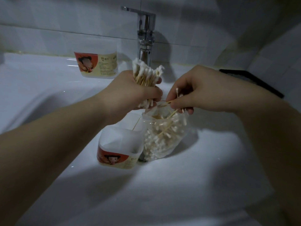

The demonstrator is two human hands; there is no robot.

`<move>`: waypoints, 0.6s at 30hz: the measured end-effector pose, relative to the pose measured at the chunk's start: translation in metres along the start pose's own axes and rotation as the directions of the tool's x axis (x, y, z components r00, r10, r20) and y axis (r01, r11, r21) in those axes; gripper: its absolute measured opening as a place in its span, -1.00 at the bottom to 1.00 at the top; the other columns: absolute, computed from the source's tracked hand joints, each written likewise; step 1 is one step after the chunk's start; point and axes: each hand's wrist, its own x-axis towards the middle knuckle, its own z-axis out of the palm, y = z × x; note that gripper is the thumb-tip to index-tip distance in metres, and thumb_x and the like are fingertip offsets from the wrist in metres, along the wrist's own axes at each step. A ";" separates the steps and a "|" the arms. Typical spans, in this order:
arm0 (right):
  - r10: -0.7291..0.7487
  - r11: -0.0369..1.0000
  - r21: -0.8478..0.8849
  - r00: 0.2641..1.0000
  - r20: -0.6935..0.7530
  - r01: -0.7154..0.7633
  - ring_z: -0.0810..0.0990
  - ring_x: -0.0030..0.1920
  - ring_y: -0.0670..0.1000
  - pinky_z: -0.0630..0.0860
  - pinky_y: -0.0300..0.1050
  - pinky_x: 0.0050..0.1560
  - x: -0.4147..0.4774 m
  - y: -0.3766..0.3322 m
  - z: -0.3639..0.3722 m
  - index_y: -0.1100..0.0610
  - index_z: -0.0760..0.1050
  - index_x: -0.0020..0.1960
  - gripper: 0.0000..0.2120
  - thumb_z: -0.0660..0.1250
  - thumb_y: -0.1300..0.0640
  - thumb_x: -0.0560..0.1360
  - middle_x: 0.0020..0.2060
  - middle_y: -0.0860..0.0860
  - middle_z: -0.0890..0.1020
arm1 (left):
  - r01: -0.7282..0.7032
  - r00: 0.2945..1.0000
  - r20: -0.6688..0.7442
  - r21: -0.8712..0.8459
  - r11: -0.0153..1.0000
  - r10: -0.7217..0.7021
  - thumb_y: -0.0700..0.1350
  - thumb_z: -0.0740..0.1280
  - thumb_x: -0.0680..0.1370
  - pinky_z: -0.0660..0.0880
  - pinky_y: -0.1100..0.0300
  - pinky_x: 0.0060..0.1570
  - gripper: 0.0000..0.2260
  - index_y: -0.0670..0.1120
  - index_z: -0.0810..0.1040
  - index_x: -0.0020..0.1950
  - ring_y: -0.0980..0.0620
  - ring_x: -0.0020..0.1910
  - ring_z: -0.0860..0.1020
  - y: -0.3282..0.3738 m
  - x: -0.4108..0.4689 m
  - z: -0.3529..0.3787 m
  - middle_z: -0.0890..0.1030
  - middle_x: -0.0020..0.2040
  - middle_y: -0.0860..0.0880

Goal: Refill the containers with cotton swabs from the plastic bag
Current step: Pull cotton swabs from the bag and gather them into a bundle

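My left hand [130, 92] grips an upright bundle of cotton swabs [146, 74] above the sink. My right hand [200, 90] pinches a few loose swabs [175, 101] just over the open mouth of the clear plastic bag [162, 136]. The bag stands in the basin, packed with swabs. Touching its left side is a white container [118, 149] with a red label, open at the top, with one swab stick leaning inside. A second container [96, 65] with the same label stands on the sink ledge at the back left.
A chrome faucet [145, 35] rises behind my hands. The white sink basin [179, 185] slopes around the bag and container. A dark flat object [254, 80] lies on the ledge at the right. Tiled wall at the back.
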 end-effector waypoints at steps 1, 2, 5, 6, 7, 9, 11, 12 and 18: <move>0.003 0.999 0.033 1.000 -0.024 -0.002 0.67 -0.39 -0.09 0.53 -0.32 -0.28 0.001 0.000 0.000 0.00 0.70 -0.13 -0.93 0.54 0.15 0.47 -0.36 -0.03 0.71 | -0.012 1.000 0.000 0.070 0.997 0.012 -0.30 0.51 0.47 0.66 -0.08 0.08 -0.77 -0.08 0.65 0.06 -0.09 -0.07 0.73 0.000 0.000 -0.001 0.72 -0.10 -0.11; 0.013 0.997 0.070 0.999 -0.052 -0.009 0.67 -0.39 -0.08 0.55 -0.31 -0.27 0.001 0.001 -0.001 0.01 0.70 -0.12 -0.93 0.54 0.17 0.48 -0.36 -0.02 0.72 | -0.025 1.000 0.007 0.124 0.992 0.024 -0.29 0.51 0.46 0.66 -0.08 0.07 -0.78 -0.06 0.66 0.05 -0.08 -0.08 0.73 0.000 0.000 -0.001 0.73 -0.09 -0.11; 0.040 0.991 0.131 0.997 -0.069 -0.031 0.69 -0.38 -0.07 0.57 -0.30 -0.27 0.001 -0.001 -0.001 0.05 0.70 -0.11 -0.93 0.53 0.20 0.48 -0.36 0.01 0.72 | -0.047 0.999 0.029 0.202 0.978 0.042 -0.25 0.51 0.48 0.68 -0.02 0.03 -0.84 -0.08 0.67 0.02 -0.03 -0.13 0.73 -0.001 -0.001 -0.001 0.74 -0.13 -0.08; 0.036 0.991 0.131 0.998 -0.059 -0.028 0.69 -0.37 -0.07 0.59 -0.28 -0.26 0.001 -0.001 0.001 0.05 0.70 -0.11 -0.93 0.54 0.20 0.48 -0.36 0.01 0.72 | -0.059 0.998 0.044 0.232 0.971 0.050 -0.23 0.51 0.49 0.68 0.03 0.01 -0.87 -0.10 0.67 0.02 0.00 -0.13 0.73 -0.002 -0.002 -0.002 0.74 -0.14 -0.06; 0.029 0.992 0.128 0.998 -0.055 -0.022 0.69 -0.37 -0.07 0.61 -0.25 -0.23 0.001 -0.003 0.002 0.06 0.70 -0.11 -0.94 0.54 0.20 0.48 -0.36 0.01 0.72 | -0.070 0.996 0.067 0.257 0.964 0.054 -0.21 0.51 0.49 0.66 0.07 -0.01 -0.88 -0.11 0.68 0.02 0.03 -0.13 0.73 -0.002 -0.002 -0.002 0.74 -0.14 -0.05; 0.012 0.993 0.121 0.998 -0.057 -0.005 0.70 -0.36 -0.09 0.62 -0.24 -0.20 0.001 -0.005 0.003 0.07 0.71 -0.12 -0.95 0.55 0.19 0.46 -0.36 -0.01 0.71 | -0.083 0.991 0.120 0.270 0.959 0.052 -0.19 0.53 0.48 0.64 0.13 -0.03 -0.86 -0.11 0.69 0.02 0.04 -0.10 0.72 -0.002 -0.002 -0.002 0.74 -0.11 -0.05; 0.012 0.991 0.135 0.998 -0.060 -0.004 0.70 -0.35 -0.09 0.62 -0.27 -0.21 0.001 -0.007 0.004 0.07 0.71 -0.13 -0.95 0.56 0.17 0.44 -0.37 -0.03 0.71 | -0.095 0.986 0.158 0.272 0.958 0.053 -0.20 0.53 0.47 0.63 0.18 -0.09 -0.88 -0.08 0.70 -0.01 0.06 -0.13 0.72 -0.001 -0.003 -0.003 0.74 -0.13 -0.04; 0.015 0.988 0.156 0.998 -0.062 -0.005 0.70 -0.35 -0.09 0.61 -0.28 -0.22 0.001 -0.007 0.005 0.07 0.70 -0.13 -0.94 0.57 0.17 0.43 -0.37 -0.03 0.71 | -0.101 0.985 0.165 0.281 0.954 0.056 -0.21 0.54 0.47 0.62 0.19 -0.11 -0.88 -0.08 0.69 -0.03 0.08 -0.15 0.71 -0.001 -0.003 -0.004 0.73 -0.15 -0.02; 0.050 0.987 0.155 0.998 -0.042 -0.043 0.72 -0.33 -0.06 0.57 -0.32 -0.26 0.002 -0.003 0.006 0.06 0.68 -0.10 -0.85 0.59 0.24 0.41 -0.35 0.00 0.72 | -0.097 0.987 0.161 0.440 0.893 0.028 -0.17 0.54 0.47 0.65 -0.04 0.06 -0.89 -0.12 0.69 -0.03 -0.01 -0.12 0.71 -0.001 -0.001 -0.007 0.74 -0.15 -0.04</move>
